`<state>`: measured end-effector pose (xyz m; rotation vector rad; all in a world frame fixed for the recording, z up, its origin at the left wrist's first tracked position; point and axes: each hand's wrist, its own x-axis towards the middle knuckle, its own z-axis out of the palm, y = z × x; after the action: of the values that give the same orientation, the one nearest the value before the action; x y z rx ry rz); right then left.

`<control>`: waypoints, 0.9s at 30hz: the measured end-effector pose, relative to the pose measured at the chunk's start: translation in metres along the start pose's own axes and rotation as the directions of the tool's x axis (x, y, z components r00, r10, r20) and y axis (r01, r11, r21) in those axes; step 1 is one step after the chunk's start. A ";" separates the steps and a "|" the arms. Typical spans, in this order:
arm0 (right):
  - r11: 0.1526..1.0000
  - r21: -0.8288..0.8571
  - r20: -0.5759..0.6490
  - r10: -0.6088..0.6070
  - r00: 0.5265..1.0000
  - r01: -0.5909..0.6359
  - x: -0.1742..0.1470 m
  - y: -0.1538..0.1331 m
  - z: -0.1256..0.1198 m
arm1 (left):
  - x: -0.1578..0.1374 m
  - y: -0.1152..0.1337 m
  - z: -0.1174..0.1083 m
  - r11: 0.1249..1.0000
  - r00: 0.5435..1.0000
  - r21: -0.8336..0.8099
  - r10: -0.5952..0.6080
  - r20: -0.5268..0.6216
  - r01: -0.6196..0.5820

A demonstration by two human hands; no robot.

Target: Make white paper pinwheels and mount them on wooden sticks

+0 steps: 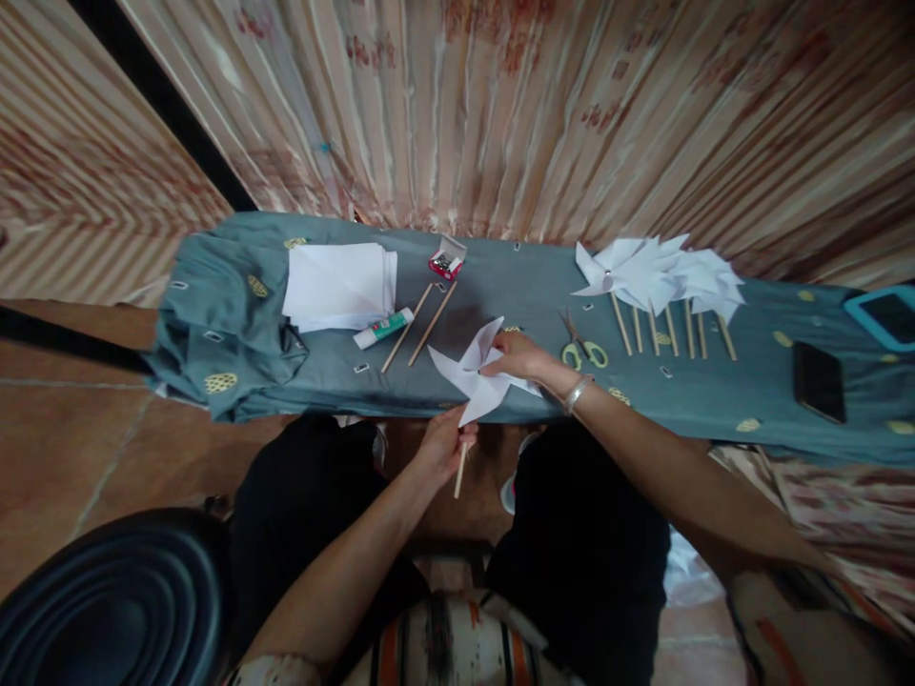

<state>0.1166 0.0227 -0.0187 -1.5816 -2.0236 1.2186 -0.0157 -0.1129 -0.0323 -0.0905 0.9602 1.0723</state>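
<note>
A white paper pinwheel is held over the table's front edge. My left hand is closed around its wooden stick, whose lower end pokes out below the fist. From the right, my right hand pinches the pinwheel near its centre, thumb on the paper; the other fingers are partly hidden behind it. Just beyond lie two loose wooden sticks and a glue stick. Green-handled scissors rest to the right of my right hand, blades pointing away.
A cloth-covered table carries a stack of white paper, a small open red-and-white box of metal bits, and several finished pinwheels. Farther right are a black phone and a blue-framed device. A black stool stands lower left.
</note>
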 end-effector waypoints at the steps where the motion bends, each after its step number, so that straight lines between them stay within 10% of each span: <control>1: 1.000 -0.026 0.017 0.008 1.000 -0.008 0.000 -0.001 -0.001 | 0.000 0.000 0.000 1.000 1.000 -0.008 0.000 0.007 0.000; 27: 0.974 -0.210 0.058 0.104 0.993 -0.090 -0.003 -0.013 -0.002 | 0.005 -0.001 -0.001 1.000 0.999 -0.013 0.008 0.039 -0.007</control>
<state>0.1108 0.0204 -0.0070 -1.7761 -2.2015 1.1412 -0.0155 -0.1104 -0.0367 -0.0763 0.9186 1.0840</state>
